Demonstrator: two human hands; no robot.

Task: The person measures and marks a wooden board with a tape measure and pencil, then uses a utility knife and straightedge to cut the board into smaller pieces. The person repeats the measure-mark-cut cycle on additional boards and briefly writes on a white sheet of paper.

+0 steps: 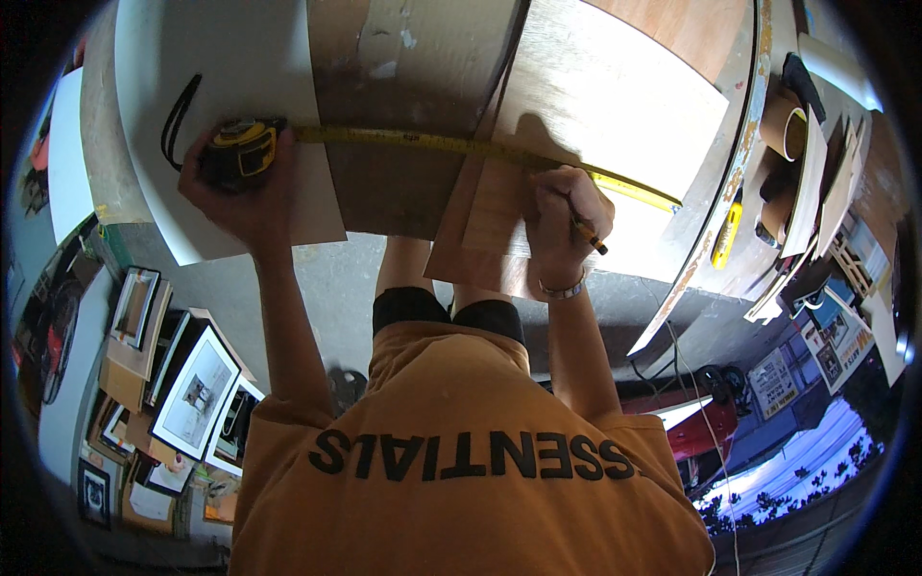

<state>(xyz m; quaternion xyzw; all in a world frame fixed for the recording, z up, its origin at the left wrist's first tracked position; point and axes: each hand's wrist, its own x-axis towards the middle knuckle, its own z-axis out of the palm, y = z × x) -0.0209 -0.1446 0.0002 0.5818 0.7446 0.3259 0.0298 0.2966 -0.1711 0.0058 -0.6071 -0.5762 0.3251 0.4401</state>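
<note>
My left hand [240,182] is wrapped round a black and yellow tape measure [242,149] above a white sheet [230,58] on the left of the workbench. From its case the yellow blade [413,138] runs rightward across the bench and over a pale wooden board [615,86]. The blade's end lies near the board's right edge. My right hand [569,213] is closed on a dark pencil [588,232], resting on the board beside the blade. Where the pencil's tip meets the board is hidden by the hand.
A long straight strip [715,206] with a worn edge lies along the bench's right side, beside a yellow utility knife [728,235]. Cardboard tubes [783,130] and thin offcuts stand farther right. Several picture frames [197,389] are stacked at the lower left.
</note>
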